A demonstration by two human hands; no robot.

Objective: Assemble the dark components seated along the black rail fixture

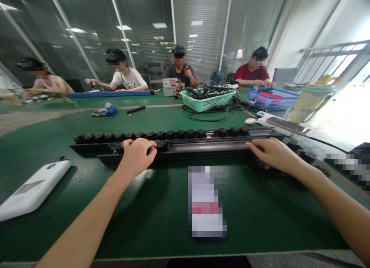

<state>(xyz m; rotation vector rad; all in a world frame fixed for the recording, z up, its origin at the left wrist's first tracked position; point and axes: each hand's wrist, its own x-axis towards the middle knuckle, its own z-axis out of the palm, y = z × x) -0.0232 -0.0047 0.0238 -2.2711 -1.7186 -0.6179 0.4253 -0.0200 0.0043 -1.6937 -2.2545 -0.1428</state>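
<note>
Touching black rail (202,155), red-labelled box (170,91) beyond

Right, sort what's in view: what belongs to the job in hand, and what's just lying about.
Apparently the job: near rail, at the left hand and right hand; far rail; its black round parts.

Apparently lying about: white device; mint-green basket; blue basket; tumbler.
</note>
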